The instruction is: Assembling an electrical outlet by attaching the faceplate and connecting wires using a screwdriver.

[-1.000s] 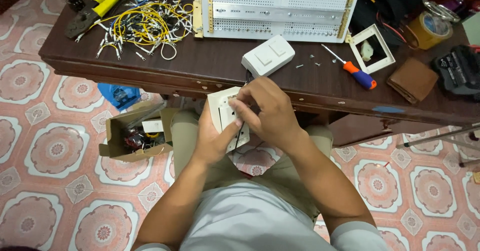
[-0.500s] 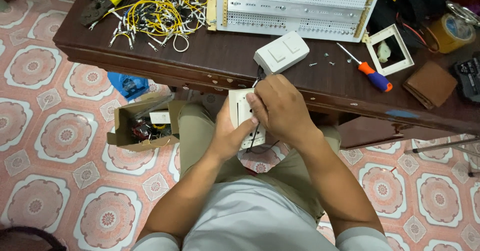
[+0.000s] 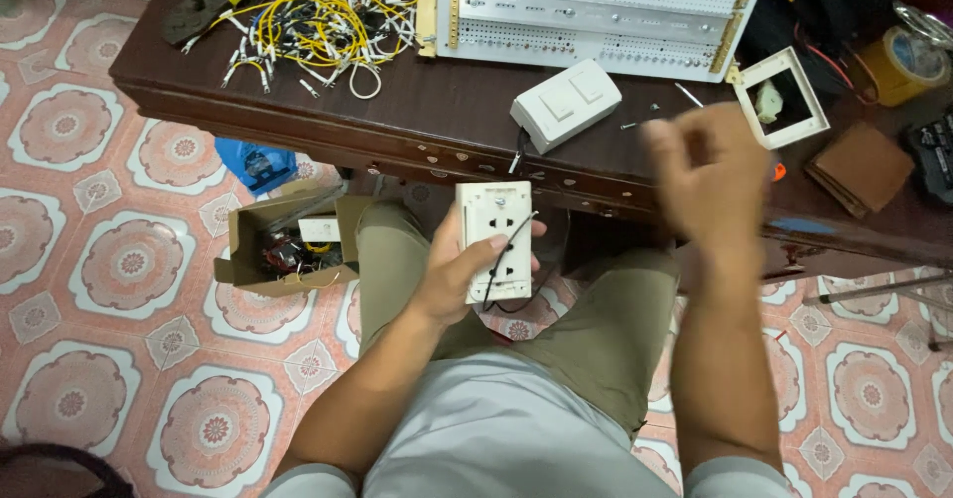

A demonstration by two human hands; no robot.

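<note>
Head view, left to right from the white socket plate [image 3: 493,242]: cardboard box [image 3: 288,245] left on floor; left hand [image 3: 459,275] gripping plate over lap; right hand [image 3: 707,172] raised rightward, blurred, finger spread unclear; double switch [image 3: 566,104] above on table [image 3: 467,111].

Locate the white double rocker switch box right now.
Head view: the white double rocker switch box lies on the dark wooden table, centre, just below the white perforated panel and above the white socket plate held in the left hand.

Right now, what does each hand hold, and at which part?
The left hand holds the white double wall socket by its lower left edge. The right hand is blurred; seemingly empty.
</note>
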